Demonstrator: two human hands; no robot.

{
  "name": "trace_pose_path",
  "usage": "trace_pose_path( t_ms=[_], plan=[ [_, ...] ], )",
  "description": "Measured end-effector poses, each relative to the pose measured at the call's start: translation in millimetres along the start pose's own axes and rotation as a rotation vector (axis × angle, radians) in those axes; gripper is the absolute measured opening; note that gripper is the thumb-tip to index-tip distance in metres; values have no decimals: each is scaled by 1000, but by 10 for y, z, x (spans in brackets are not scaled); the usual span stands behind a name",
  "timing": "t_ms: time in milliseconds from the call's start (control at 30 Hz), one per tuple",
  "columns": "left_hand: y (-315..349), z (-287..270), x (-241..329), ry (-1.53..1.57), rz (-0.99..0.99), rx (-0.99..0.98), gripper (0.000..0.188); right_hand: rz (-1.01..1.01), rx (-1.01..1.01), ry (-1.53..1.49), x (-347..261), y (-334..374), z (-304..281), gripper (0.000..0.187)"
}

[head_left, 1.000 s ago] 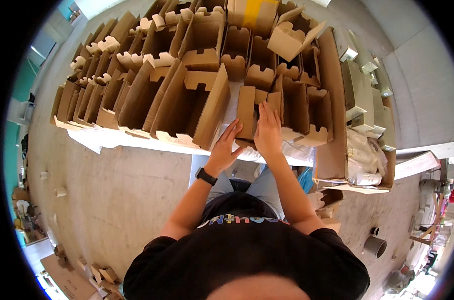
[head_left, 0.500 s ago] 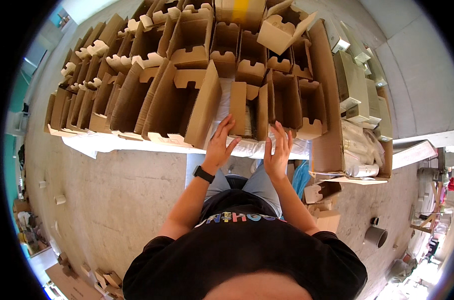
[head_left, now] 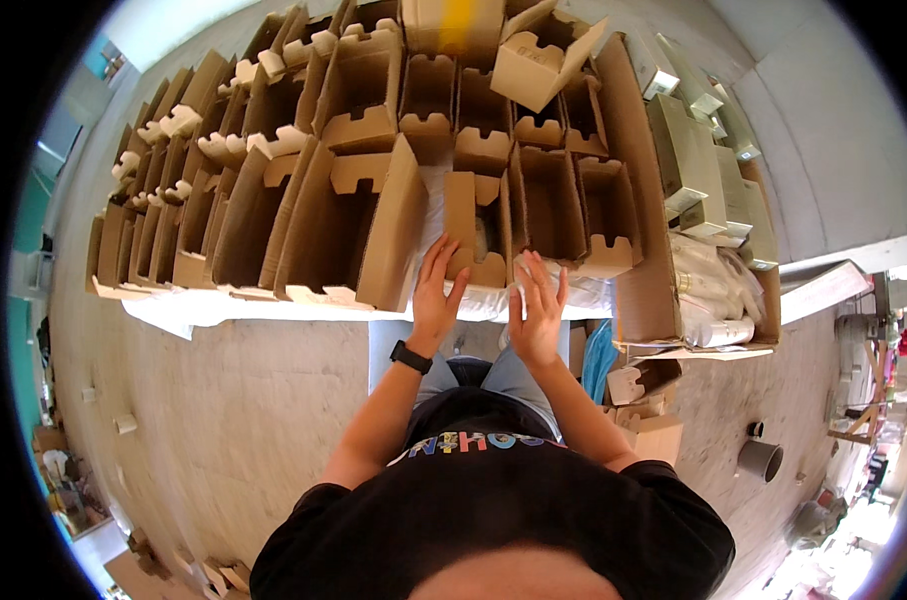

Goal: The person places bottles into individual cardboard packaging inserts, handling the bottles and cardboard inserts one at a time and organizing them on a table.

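Observation:
A narrow open cardboard box stands at the near edge of the white-covered table, between my two hands. Something pale lies inside it, too shaded to make out. My left hand, with a black watch on the wrist, has its fingers stretched out against the box's near left side. Opposite it, my right hand is open, fingers extended beside the box's near right corner. Whether those fingertips touch the cardboard I cannot tell. Neither hand grips anything.
Rows of open cardboard boxes with notched flaps cover the table. At the right, a large carton stands beside olive-coloured boxes and plastic-wrapped items. A flapped box sits tilted atop others. A grey bin is on the floor.
The whole view has shifted slightly. The near notched flap of the box between my hands now shows more plainly. Both hands remain open beside it.

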State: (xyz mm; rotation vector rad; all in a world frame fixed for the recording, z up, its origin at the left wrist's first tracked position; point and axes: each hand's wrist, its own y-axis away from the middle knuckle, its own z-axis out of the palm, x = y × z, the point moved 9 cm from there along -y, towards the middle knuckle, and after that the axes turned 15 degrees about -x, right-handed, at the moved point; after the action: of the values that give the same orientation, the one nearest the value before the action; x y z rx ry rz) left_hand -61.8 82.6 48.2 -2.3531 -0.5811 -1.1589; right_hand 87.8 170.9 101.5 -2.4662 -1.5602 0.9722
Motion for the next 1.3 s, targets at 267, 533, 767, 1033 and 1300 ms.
trace_pose_path(
  t_ms=[267, 533, 767, 1033, 1300],
  plan=[
    [-1, 42, 14, 20, 6, -20, 47, -25, -16, -255, -44, 17, 130, 43],
    [100, 179, -265, 661, -126, 5, 55, -61, -157, -99, -313, -43, 427, 44],
    [218, 205, -307, 621, -150, -69, 52, 104, -154, -55, -285, -227, 566, 76],
    [468, 319, -529, 720, -281, -120, 53, 217, -68, -43, -120, -341, 633, 78],
    [771, 172, -825, 691, -283, -87, 43, 140, -49, -268, -66, -183, 257, 88]
  ],
)
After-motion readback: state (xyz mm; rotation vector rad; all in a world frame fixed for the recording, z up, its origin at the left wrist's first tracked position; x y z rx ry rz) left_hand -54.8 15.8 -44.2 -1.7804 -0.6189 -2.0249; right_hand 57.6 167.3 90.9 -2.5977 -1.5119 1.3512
